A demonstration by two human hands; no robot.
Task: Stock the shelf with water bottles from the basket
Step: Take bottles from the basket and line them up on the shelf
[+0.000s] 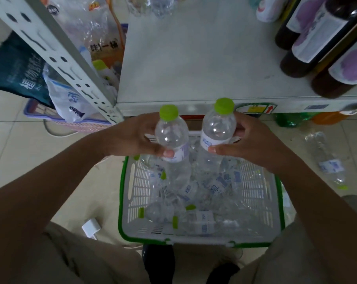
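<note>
1. We've got two water btls up at once. Left hand (132, 138) is wrapped round the left bottle (172, 138), thumb pressed on the label, fingers behind.
2. Right hand (249, 144) is closed round the right bottle (217, 128) the same way, thumb on the label band. Neither hand has anything else in it.
3. Both btls are upright-ish, green caps on top, long axis tilted a bit toward the shelf. They sit side by side, close but apart, just above the far end of the basket (130, 193).
4. Key thing for the next move imo: the shelf (194, 58) lies straight ahead of and above both hands, front edge just past the caps. The right btl's cap is nearer that edge, so the right hand prob gets there first.
5. Open deck is in the middle. Dark bottles (308, 64) crowd the right side, so the right hand has less room; we'd keep it inboard to avoid knocking them.
6. Plenty more btls lie on their sides in the basket, so the job looks far from done. One stray bottle (327, 160) lies on the floor to the right.
</note>
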